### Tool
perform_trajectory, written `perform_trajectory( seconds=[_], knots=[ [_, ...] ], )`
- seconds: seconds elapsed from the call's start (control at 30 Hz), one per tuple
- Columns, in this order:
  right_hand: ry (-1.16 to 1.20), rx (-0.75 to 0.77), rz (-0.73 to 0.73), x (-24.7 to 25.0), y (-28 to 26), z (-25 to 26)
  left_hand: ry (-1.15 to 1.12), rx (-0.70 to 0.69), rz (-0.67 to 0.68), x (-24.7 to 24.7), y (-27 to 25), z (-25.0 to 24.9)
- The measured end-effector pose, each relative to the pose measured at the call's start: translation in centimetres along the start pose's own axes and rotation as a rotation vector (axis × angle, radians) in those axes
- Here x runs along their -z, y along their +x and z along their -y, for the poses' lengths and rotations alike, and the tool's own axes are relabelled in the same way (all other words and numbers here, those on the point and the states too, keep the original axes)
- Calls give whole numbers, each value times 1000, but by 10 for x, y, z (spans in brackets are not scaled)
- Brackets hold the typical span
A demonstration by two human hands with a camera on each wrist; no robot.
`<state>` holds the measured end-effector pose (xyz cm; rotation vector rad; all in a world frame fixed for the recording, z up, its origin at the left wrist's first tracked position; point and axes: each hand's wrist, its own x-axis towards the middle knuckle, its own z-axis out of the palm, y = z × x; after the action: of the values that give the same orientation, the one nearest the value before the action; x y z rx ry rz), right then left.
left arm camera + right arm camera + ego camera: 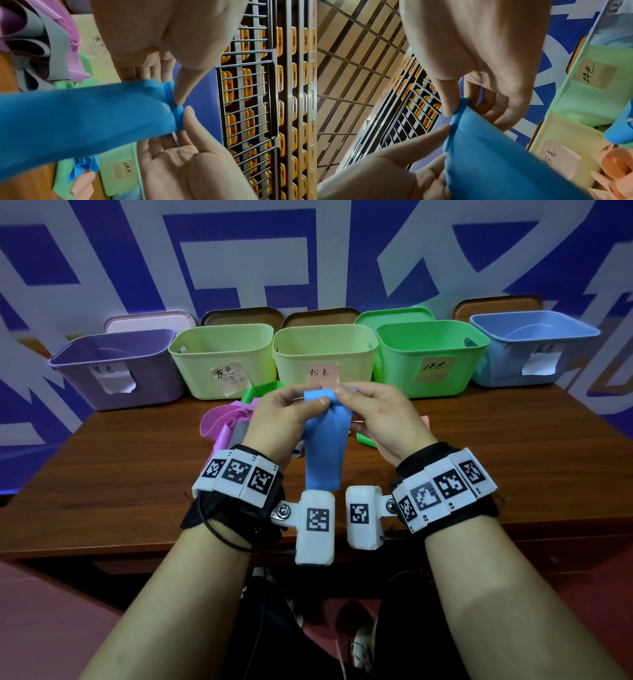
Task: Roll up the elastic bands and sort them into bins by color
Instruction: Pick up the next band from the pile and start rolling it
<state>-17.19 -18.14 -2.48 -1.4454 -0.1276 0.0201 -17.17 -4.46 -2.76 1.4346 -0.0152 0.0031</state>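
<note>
A blue elastic band [323,446] hangs between my hands above the table [137,474]. My left hand [310,405] and right hand [346,393] each pinch its top end, thumbs toward me and fingers behind it. In the left wrist view that end of the blue band [85,115] is curled into a narrow first turn under the left hand's [173,93] and right hand's [185,117] thumbs. The right wrist view shows the same blue band [488,155] pinched by my right hand [458,106] and left hand [443,129].
Loose pink [222,422], grey [239,433] and green [260,392] bands lie piled behind my hands. Along the table's back stand a purple bin [116,364], two pale yellow-green bins [222,357] [325,347], a green bin [428,347] and a blue bin [534,347], all labelled.
</note>
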Motion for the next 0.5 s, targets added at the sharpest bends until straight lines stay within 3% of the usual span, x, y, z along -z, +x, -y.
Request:
perform_trajectory(
  seconds=[0.17, 0.5],
  knots=[
    [-23, 43, -20, 1, 3, -2, 27, 46, -25, -2, -2, 4],
    [-27, -16, 12, 1, -1, -1, 15, 32, -6, -2, 0, 3]
  ],
)
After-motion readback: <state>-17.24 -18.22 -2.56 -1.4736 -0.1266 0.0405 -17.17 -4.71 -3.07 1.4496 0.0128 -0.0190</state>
